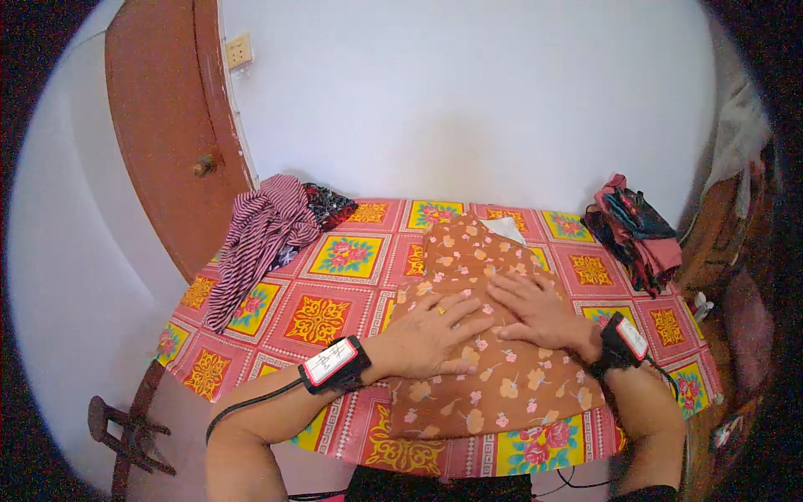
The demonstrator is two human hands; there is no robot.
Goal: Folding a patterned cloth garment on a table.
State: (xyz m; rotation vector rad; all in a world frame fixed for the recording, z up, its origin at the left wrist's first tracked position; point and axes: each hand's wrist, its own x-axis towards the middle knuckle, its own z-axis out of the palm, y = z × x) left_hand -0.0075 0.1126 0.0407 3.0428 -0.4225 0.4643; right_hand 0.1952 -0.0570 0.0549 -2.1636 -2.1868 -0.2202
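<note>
A brown garment (493, 393) with a print of pale orange and pink flowers lies spread on the table, folded into a long shape that narrows toward the far end. My left hand (431, 335) rests flat on its middle, fingers spread and pointing right. Beside it my right hand (535, 309) also lies flat on the cloth, its fingers stretched toward the far left. Neither hand grips anything. A small white patch (504, 228) shows at the garment's far right edge; I cannot tell what it belongs to.
A patterned pink and yellow tablecloth (318, 318) covers the table. At the far left lies a heap with a striped cloth (268, 226); at the far right is a pile of folded dark and pink clothes (636, 234). Behind are a white wall (468, 100) and a brown door (167, 125).
</note>
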